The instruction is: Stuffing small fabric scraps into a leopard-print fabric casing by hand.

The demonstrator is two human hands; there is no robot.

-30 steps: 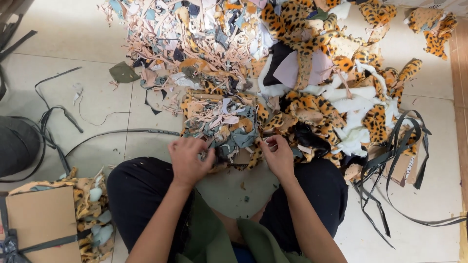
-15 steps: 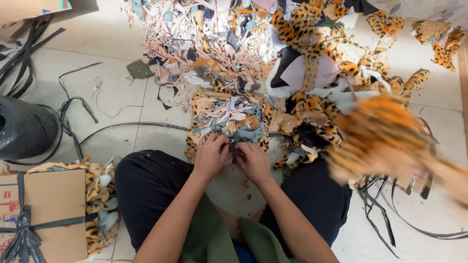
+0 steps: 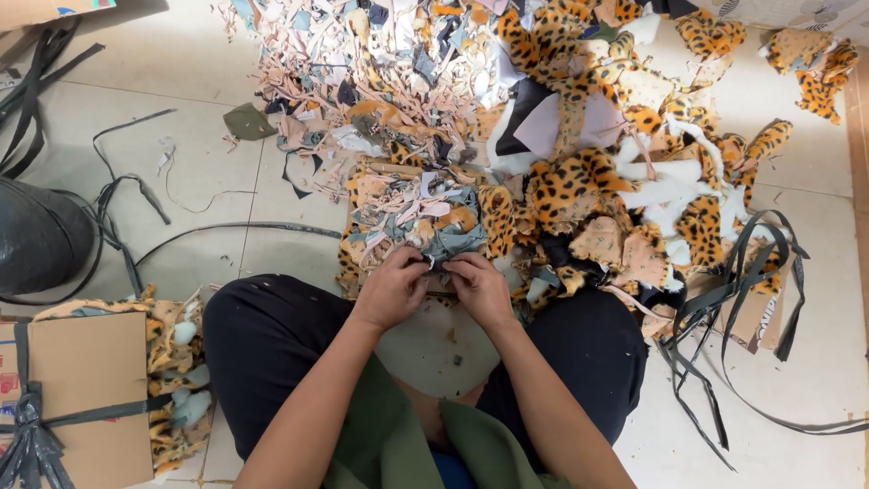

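I sit on the floor with legs apart in black trousers. My left hand [image 3: 391, 290] and my right hand [image 3: 480, 286] are side by side, fingers curled, pinching a small grey fabric scrap [image 3: 444, 243] at the near edge of a low stack of scraps [image 3: 412, 213]. The scrap's lower end is hidden by my fingers. A big heap of pink, grey and beige cuttings [image 3: 362, 81] lies beyond the stack. Leopard-print plush pieces [image 3: 588, 177] with white stuffing spread to the right.
Black straps [image 3: 742, 299] trail on the tiles at right. A cardboard box [image 3: 86, 389] tied with black strap, with plush scraps beside it, stands at lower left. A black bag [image 3: 36, 240] sits at the left edge. A black cable [image 3: 226, 231] runs across the floor.
A leopard-print piece that blurred past on the right half a second ago is gone from the air. My hands have drawn closer together on the grey scrap. The view shifted slightly.
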